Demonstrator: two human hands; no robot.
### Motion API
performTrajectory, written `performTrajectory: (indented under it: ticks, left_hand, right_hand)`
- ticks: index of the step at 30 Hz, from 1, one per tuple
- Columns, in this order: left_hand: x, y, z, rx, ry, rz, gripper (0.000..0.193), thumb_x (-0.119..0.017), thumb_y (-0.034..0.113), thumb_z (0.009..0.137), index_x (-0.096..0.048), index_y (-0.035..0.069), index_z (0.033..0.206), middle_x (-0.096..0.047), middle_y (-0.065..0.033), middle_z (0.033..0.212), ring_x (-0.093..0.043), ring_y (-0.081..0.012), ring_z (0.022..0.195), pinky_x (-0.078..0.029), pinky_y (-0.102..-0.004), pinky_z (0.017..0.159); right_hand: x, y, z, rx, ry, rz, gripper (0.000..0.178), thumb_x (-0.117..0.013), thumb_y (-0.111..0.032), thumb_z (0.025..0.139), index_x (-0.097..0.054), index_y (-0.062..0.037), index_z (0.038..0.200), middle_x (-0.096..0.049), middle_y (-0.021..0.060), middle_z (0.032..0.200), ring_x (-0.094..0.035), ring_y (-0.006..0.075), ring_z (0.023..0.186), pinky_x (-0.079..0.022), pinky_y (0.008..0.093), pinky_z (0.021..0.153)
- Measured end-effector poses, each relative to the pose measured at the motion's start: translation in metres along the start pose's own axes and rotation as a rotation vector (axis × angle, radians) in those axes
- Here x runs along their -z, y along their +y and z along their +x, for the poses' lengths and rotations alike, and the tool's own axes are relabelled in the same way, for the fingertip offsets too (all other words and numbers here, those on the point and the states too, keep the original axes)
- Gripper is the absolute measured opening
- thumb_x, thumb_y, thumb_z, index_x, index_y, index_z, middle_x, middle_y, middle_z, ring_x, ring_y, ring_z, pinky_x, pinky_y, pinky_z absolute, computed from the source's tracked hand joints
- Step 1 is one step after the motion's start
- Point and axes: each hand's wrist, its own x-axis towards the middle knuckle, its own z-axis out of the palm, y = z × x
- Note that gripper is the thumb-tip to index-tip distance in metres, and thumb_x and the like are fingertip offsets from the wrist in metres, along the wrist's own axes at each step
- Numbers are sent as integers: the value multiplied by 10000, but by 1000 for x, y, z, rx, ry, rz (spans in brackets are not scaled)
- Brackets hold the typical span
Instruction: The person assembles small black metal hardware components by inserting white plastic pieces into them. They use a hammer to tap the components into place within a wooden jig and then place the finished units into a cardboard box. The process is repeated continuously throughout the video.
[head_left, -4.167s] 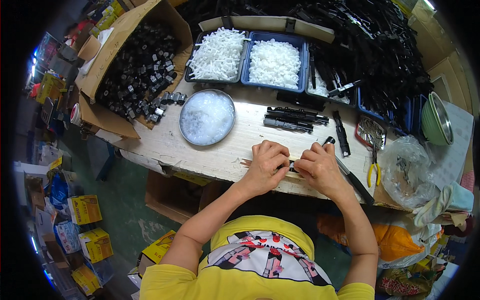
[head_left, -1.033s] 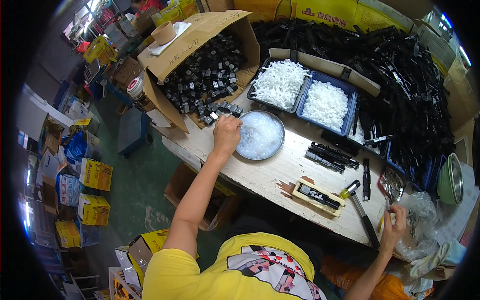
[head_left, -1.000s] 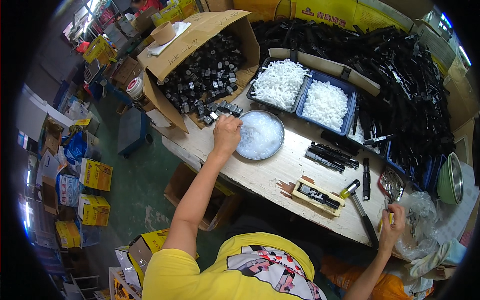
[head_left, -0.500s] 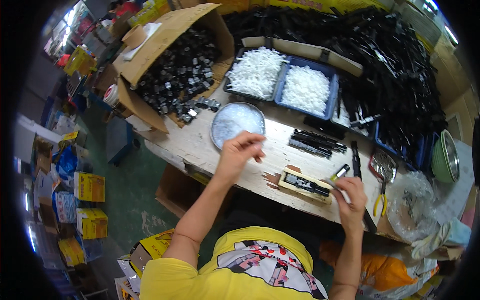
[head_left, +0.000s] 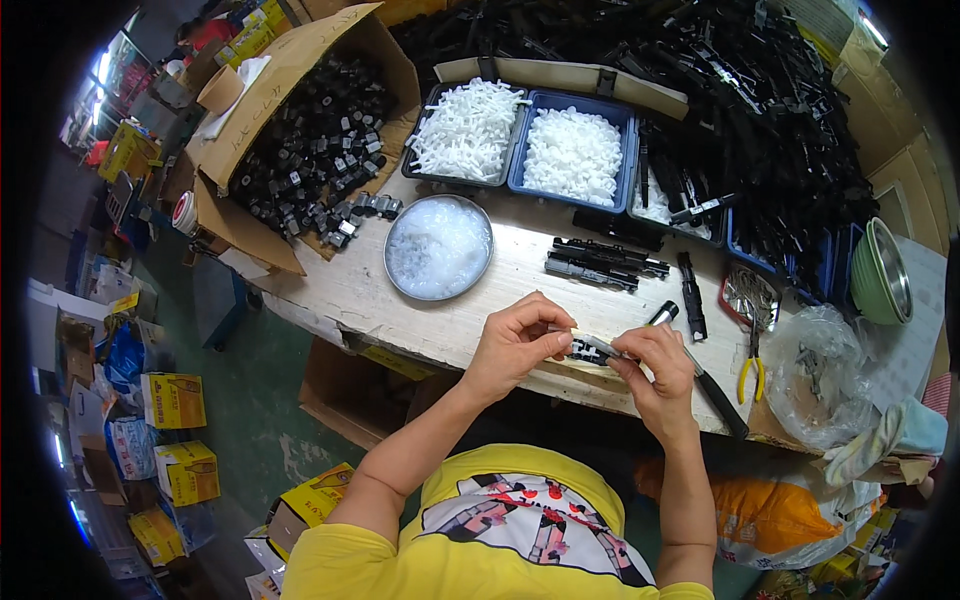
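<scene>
My left hand [head_left: 520,347] bends over a small black mechanical part [head_left: 590,350], its thumb and forefinger pinched together at the part's left end. Whatever those fingertips hold is too small to make out. The part lies in a cream-coloured holding block [head_left: 575,368], mostly hidden by both hands, at the front edge of the table. From the other side my right hand [head_left: 655,372] closes around a thin grey tool [head_left: 603,344], whose tip reaches the black part. The kind of tool cannot be told.
A round metal dish [head_left: 440,297] holds clear small pieces. Behind stand a blue tray [head_left: 628,150] of white pieces, a black tray [head_left: 408,165] and a carton [head_left: 230,130] of black parts. Assembled black strips [head_left: 600,265], a black-handled tool [head_left: 718,402] and yellow-handled pliers [head_left: 750,378] lie nearby.
My left hand has moved from beside the round dish to the block, its fingers now pinched at the black part. My right hand has shifted left over the block with the grey tool.
</scene>
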Motion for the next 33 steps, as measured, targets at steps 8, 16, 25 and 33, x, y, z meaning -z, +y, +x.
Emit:
performTrajectory:
  ticks: [8, 16, 25, 33]
  left_hand:
    - [3, -9, 5, -424, -169, 418, 180, -625, -78, 719, -623, 7, 878, -591, -59, 851, -561, -129, 745, -453, -227, 612]
    - [-2, -13, 7, -464, -138, 703, 262, -704, 21, 664, -650, 51, 919, -616, -67, 932, -540, -229, 950, -384, -332, 826]
    - [-13, -39, 8, -411, -37, 990, 292, -715, 147, 668, -643, 100, 947, -549, -15, 981, -433, -203, 1014, -259, -361, 857]
    - [-14, -36, 7, -418, -34, 1025, 299, -731, 161, 654, -653, 98, 936, -552, -14, 948, -444, -191, 949, -277, -342, 819]
  right_hand:
    - [1, 6, -1, -32, -71, 133, 216, -692, 5, 643, -625, -48, 842, -601, 55, 793, -538, 214, 745, -358, 312, 682]
    - [19, 9, -13, -99, -53, 27, 192, -674, -1, 655, -621, -36, 836, -602, 68, 806, -545, 226, 762, -364, 320, 699]
    - [26, 24, -23, -109, -150, -171, 197, -652, -11, 672, -602, -55, 857, -583, 53, 812, -531, 217, 798, -334, 331, 705]
    - [16, 22, -14, -4, -149, -192, 210, -670, -14, 662, -608, -48, 860, -574, 50, 802, -513, 211, 756, -324, 322, 682]
